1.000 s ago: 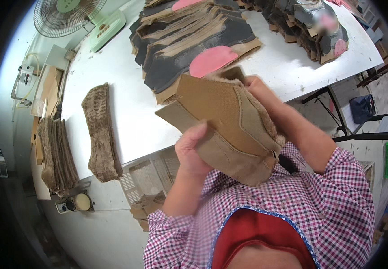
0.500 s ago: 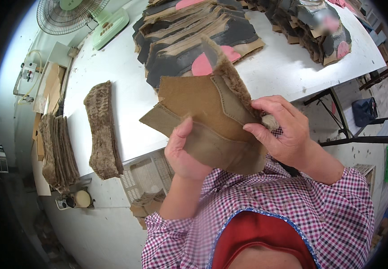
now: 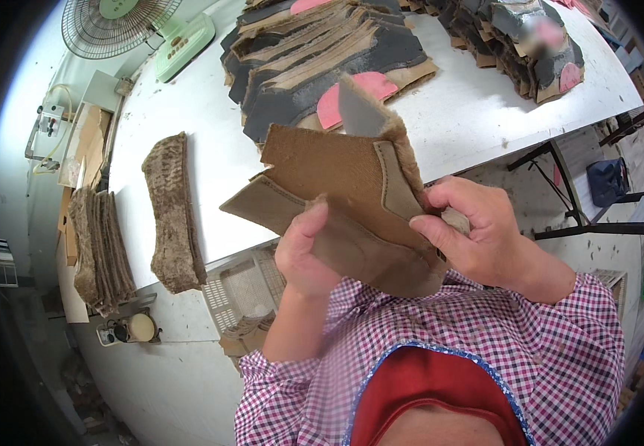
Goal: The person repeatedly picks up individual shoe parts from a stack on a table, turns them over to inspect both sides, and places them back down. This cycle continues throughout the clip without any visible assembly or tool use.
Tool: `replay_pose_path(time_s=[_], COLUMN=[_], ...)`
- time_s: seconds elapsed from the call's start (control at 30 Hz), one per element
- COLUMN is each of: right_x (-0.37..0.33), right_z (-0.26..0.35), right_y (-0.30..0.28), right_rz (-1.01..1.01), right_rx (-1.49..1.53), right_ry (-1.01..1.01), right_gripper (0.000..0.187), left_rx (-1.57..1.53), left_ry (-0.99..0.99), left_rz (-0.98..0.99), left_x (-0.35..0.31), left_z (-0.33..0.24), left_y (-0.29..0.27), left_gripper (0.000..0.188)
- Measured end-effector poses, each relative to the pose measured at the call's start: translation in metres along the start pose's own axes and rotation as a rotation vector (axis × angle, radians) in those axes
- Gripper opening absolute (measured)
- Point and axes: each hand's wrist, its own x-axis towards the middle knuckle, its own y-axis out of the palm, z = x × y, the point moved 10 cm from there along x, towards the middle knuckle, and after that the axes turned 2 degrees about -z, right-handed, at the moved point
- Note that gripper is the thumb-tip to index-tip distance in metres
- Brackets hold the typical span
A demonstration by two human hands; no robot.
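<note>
Between my hands, over the table's near edge, is a stitched brown suede boot upper [image 3: 329, 167] with paler stitched panels. My left hand [image 3: 303, 253] grips its lower left edge, thumb on top and fingers hidden beneath. At the right edge my right hand [image 3: 478, 230] pinches it between thumb and bent fingers. A fur-edged piece with a grey face [image 3: 363, 111] stands along that side, its lower end running toward the right fingers. To the left, a brown fur strip [image 3: 169, 215] lies on the table, beside a stack of similar fur strips [image 3: 102, 253].
The white table [image 3: 210, 111] bears a pile of grey and tan fur-backed pieces with pink patches [image 3: 314, 67], and another such pile [image 3: 523, 52] far right. A green fan [image 3: 184, 44] stands far left. Below the near edge is a pale plastic crate [image 3: 244, 297].
The upper has tilted slightly and its left corner has shifted left. My right hand has moved a little down and right, still pinching the edge.
</note>
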Motion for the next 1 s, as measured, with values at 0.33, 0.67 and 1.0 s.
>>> replay_pose_path(time_s=[0.33,0.67,1.0], right_x=[0.001,0.005,0.008], right_z=[-0.009,-0.017,-0.012], right_y=[0.0,0.008,0.002], right_rz=[-0.094,0.029,-0.083], right_rx=[-0.047,0.176,0.104], right_ry=[0.045,0.201,0.078], right_gripper=[0.013,0.014,0.012], left_rx=[0.351,0.361,0.316], left_ry=[0.052,-0.051,-0.115], left_rz=[-0.242,-0.195,-0.169], left_x=[-0.002,-0.004,-0.007], left_z=[-0.003,0.014,0.029], left_y=[-0.019,-0.015,-0.018], left_gripper=[0.041,0.044,0.046])
